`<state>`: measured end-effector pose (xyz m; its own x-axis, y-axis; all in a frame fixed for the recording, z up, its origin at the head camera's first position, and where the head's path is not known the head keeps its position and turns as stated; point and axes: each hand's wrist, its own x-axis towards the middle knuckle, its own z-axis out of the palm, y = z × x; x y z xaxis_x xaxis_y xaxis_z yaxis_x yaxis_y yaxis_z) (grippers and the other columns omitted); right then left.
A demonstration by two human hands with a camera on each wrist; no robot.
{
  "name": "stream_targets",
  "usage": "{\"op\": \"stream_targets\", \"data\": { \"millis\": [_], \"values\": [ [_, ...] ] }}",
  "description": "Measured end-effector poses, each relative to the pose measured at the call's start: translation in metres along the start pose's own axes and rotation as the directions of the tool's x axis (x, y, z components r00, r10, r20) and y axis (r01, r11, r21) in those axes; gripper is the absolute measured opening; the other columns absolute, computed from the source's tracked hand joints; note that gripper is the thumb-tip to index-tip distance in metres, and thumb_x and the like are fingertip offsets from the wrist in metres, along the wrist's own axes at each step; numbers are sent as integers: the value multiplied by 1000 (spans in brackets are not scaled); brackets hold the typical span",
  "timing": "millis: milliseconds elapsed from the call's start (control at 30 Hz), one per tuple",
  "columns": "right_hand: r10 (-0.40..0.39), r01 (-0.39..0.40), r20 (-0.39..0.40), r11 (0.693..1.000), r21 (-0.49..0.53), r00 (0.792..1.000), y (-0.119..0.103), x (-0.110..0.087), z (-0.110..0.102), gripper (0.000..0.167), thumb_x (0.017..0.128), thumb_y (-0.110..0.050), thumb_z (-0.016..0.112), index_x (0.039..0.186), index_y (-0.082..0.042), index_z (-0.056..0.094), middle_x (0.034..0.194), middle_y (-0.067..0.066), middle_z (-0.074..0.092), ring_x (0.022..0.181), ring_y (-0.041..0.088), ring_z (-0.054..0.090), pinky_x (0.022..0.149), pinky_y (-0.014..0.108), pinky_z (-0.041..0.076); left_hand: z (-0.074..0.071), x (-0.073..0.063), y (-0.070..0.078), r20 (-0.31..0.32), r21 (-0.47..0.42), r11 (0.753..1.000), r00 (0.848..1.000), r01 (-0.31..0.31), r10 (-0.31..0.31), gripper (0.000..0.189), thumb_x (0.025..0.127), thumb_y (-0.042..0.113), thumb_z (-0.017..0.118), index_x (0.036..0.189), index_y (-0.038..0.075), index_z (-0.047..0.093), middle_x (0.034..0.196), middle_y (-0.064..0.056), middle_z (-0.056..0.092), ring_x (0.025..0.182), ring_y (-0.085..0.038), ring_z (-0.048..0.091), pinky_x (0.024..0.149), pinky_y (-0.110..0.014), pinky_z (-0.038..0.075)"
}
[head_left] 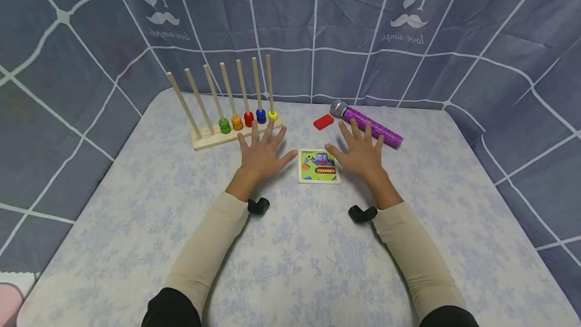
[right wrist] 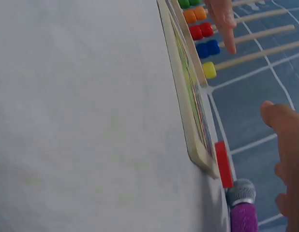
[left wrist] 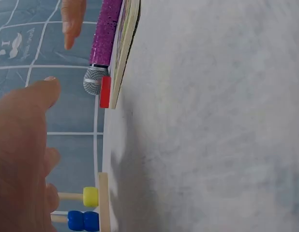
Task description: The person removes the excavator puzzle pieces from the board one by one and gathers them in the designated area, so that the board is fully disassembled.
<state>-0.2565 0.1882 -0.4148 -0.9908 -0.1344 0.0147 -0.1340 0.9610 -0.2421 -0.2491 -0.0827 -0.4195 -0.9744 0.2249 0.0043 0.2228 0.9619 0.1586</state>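
Note:
My left hand is spread with straight fingers above the table, between the peg stand and the picture puzzle; it holds nothing. Spread the same way, my right hand hovers right of the puzzle, its fingertips overlapping the microphone in the head view. The square picture puzzle shows a digger in a pale wooden frame and lies flat between the hands. A wooden peg stand carries green, orange, red, blue and yellow beads on several upright rods. Behind the puzzle lie a red block and a glittery purple microphone with a silver head.
The table has a pale blue-patterned cover. Grey-blue curtains with white lines stand round its back and sides. A pink and white object shows at the lower left edge. Black wrist mounts sit on both wrists.

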Motion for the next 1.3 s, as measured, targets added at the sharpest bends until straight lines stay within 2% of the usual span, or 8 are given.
{"op": "stream_targets", "data": {
  "millis": [67,133,267,333,433,667,900,1300],
  "values": [
    [-77,77,23,997,12,997,-6,0,0,87,95,-74,38,164,-25,17,169,12,7,151,42,-10,110,73,-6,-2,-1,-1,42,-24,999,998,-41,42,83,94,74,41,163,29,25,169,-7,7,152,-43,-6,111,-74,2],
    [-193,190,70,981,48,979,-14,0,0,77,100,-62,46,162,-19,28,167,15,17,152,43,1,111,73,3,-3,-3,-1,96,-67,991,988,-114,121,80,95,68,52,159,23,36,167,-8,19,151,-43,9,112,-71,12],
    [-396,377,163,916,134,904,-31,2,0,48,103,-33,60,145,-11,56,143,18,50,133,40,40,104,63,34,-3,-6,-1,151,-182,944,941,-275,303,70,92,51,70,149,15,52,158,-9,41,144,-42,33,112,-63,28],
    [-439,413,188,896,165,878,-38,6,1,38,102,-22,63,137,-9,63,125,16,58,115,34,51,94,53,43,-1,-6,0,139,-215,919,921,-330,363,66,92,47,73,145,13,56,155,-9,45,143,-39,36,113,-58,30],
    [-455,410,223,885,223,862,-45,15,5,31,100,-12,61,130,-5,63,104,11,59,94,26,54,83,42,47,0,-6,3,116,-238,897,906,-373,408,59,92,44,74,140,13,60,154,-8,46,143,-34,38,114,-53,30],
    [-418,315,320,891,327,850,-50,34,10,26,98,-9,60,124,-10,56,80,7,57,66,20,54,64,36,42,-1,-8,4,111,-229,883,891,-409,441,51,93,40,74,137,16,65,152,-8,48,143,-34,39,114,-56,29],
    [-401,322,340,909,265,851,-56,40,17,20,100,-11,49,118,-18,54,88,6,60,73,22,56,71,39,44,3,-10,1,110,-218,879,884,-423,453,49,95,40,72,139,20,65,154,-7,46,143,-42,36,109,-68,29],
    [-356,317,358,934,165,863,-65,43,19,12,104,-15,43,111,-20,52,90,5,61,78,24,57,71,40,44,3,-10,4,129,-192,891,889,-412,439,50,96,41,71,141,21,62,156,-5,43,143,-44,34,108,-69,28]
  ]
}}
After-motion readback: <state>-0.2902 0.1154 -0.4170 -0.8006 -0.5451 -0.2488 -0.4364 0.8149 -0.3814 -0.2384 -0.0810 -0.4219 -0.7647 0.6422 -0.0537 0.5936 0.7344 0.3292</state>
